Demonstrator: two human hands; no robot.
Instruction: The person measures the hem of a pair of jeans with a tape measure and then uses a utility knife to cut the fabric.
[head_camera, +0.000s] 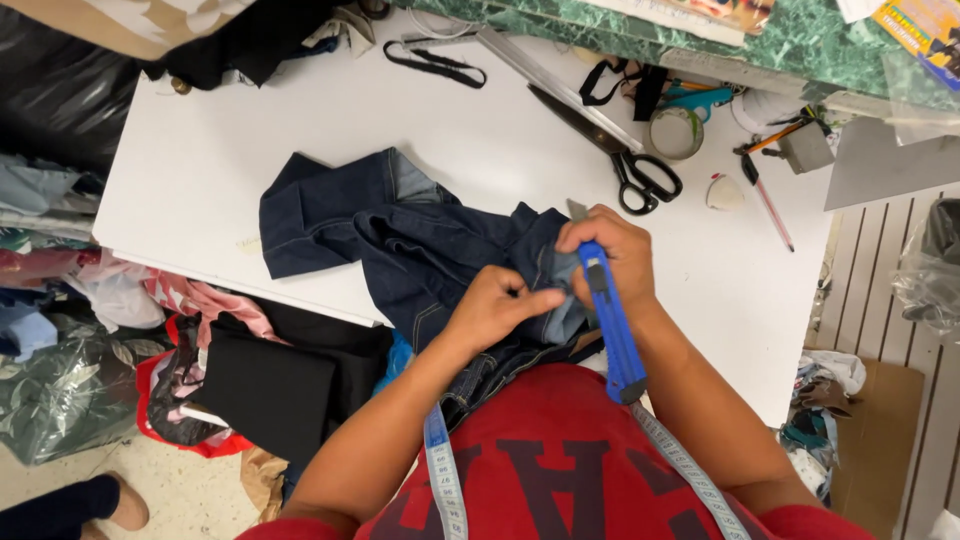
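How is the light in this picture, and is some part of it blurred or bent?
Head view: even, bright light, soft shadows under the scissors; white table nearly glares; right hand, blue cutter, left hand and dark denim look sharp; table edges slant with wide-lens distortion.

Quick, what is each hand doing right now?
Left hand: closed, pinching the jeans.
Right hand: closed around a blue utility knife, blade at the jeans.

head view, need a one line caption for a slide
Right hand holds a blue utility knife at dark denim jeans pinched by the left hand on a white table.
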